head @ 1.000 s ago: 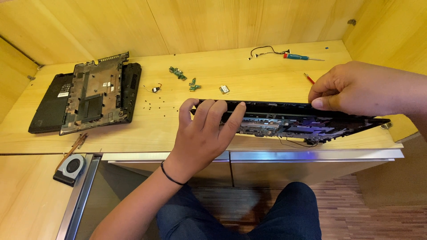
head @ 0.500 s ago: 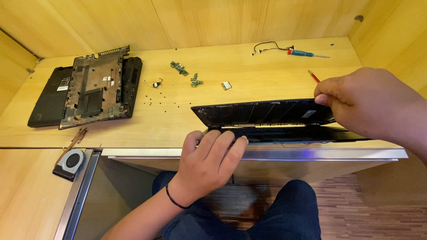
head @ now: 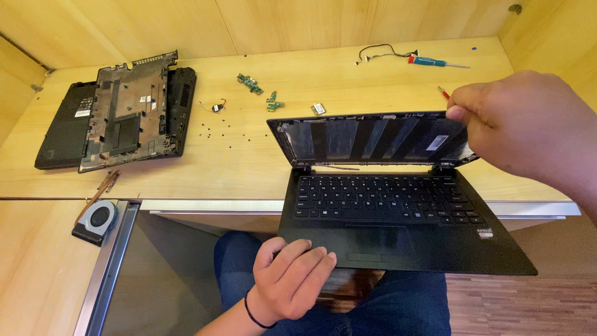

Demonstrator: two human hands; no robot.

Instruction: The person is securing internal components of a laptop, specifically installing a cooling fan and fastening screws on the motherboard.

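Observation:
A black laptop [head: 385, 205] lies open at the front edge of the wooden table [head: 249, 168], its keyboard half overhanging my lap. Its lid [head: 373, 138] stands raised, with no screen panel in it, only bare backing with silver strips. My right hand [head: 522, 127] pinches the lid's top right corner. My left hand [head: 292, 277] grips the front left corner of the keyboard base, fingers on top.
A stripped laptop base with a loose cover [head: 121, 115] lies at the table's left. Small green circuit boards [head: 258, 90], several tiny screws [head: 214, 127], a cable [head: 379, 53] and a screwdriver [head: 435, 62] lie further back. A cooling fan [head: 96, 218] sits on the lower left ledge.
The laptop lid went from nearly shut to raised. My left hand moved from the lid's front edge down to the base's front corner. My right hand lifted the lid's corner.

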